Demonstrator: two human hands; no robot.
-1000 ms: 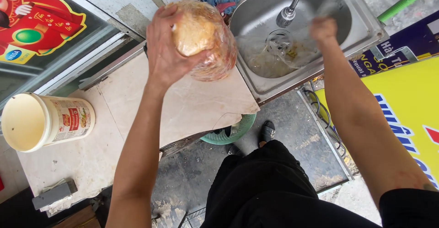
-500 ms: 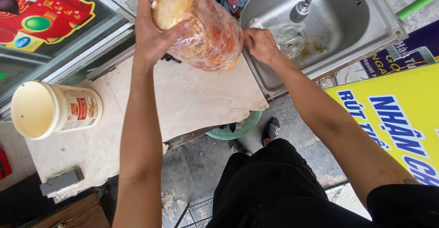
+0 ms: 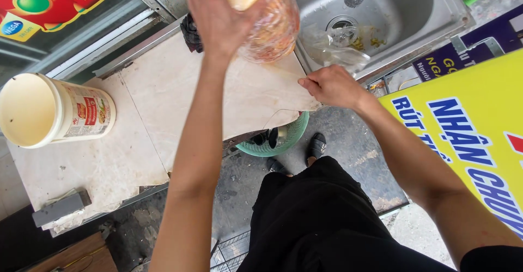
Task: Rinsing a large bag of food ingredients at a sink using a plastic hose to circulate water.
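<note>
Overhead, left hand (image 3: 220,18) grip clamped around bagged bread (image 3: 267,16), right hand (image 3: 332,86) pinching its clear plastic below, over counter (image 3: 163,103).

Your left hand (image 3: 220,18) and bagged loaf (image 3: 267,16) were cut off by top edge; green basket (image 3: 278,141) sat half hidden under worktop (image 3: 163,103).

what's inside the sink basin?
The steel sink holds a clear glass over the drain, crumpled clear plastic and yellowish residue. The bag in the left hand covers its left edge.
</note>
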